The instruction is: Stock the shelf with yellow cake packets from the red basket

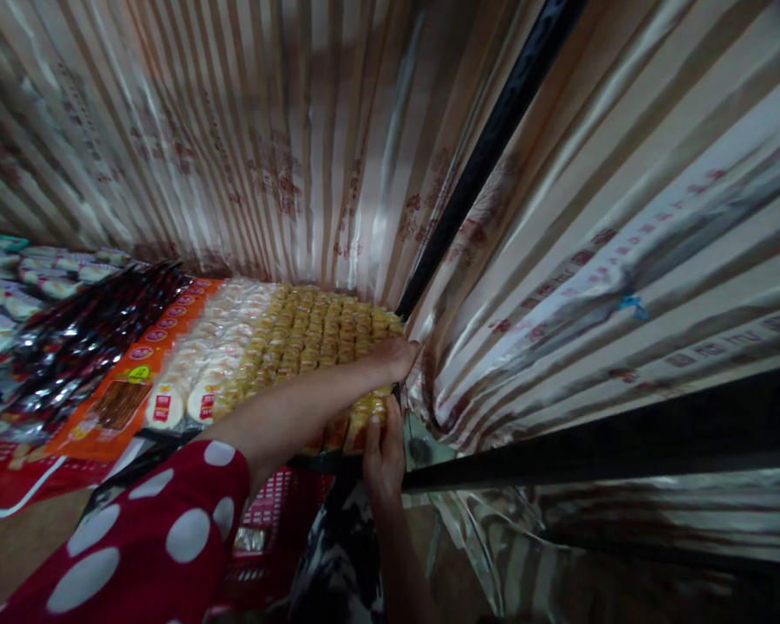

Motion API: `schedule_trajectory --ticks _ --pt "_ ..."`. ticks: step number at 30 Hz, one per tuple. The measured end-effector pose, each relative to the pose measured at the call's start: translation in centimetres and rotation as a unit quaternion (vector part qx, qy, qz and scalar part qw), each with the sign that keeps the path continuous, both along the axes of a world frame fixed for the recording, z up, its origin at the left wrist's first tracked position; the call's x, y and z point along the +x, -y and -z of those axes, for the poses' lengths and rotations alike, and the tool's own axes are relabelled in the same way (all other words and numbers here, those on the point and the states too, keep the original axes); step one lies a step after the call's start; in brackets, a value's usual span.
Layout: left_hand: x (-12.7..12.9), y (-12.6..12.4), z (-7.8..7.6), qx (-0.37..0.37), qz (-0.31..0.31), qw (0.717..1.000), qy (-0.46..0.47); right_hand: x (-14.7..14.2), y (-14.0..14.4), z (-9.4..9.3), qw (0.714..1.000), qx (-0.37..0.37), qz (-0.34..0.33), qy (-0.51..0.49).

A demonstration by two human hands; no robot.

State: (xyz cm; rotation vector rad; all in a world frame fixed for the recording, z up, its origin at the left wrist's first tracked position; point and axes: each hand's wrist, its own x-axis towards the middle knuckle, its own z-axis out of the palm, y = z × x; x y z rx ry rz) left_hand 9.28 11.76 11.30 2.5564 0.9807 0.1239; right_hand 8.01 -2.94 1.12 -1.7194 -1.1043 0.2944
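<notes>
Rows of small yellow-wrapped snack packs (312, 329) stand side by side on a shelf. My left hand (399, 360) reaches across them to their right edge, beside the striped plastic curtain. Its fingers bend down at that edge and are mostly hidden, so any hold cannot be made out. Just below it, my right hand (385, 446) rests against the front right corner of the yellow packs. Its visible fingers point upward, stretched out and slightly apart, touching the packs.
Left of the yellow packs lie white round packs (201, 403), an orange snack packet (120, 403) and dark shiny packets (71, 338). A red plastic basket (269, 507) sits below. Striped curtain (312, 130) hangs behind, with a black post (487, 165) and rail (598, 433) at right.
</notes>
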Motion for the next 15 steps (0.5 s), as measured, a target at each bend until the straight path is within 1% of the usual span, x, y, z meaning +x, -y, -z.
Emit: schedule_trajectory --ticks 5,11,15 --pt "0.7 -0.3 0.1 0.002 0.016 0.999 -0.04 0.0 -0.1 0.3 1.0 0.004 0.001 -0.001" --pt "1.8 0.3 0.9 0.013 -0.02 0.998 -0.065 0.0 -0.1 0.1 1.0 0.005 -0.001 -0.002" --pt "2.1 0.9 1.4 0.037 -0.022 0.997 -0.062 0.2 -0.1 0.1 1.0 0.001 -0.007 -0.005"
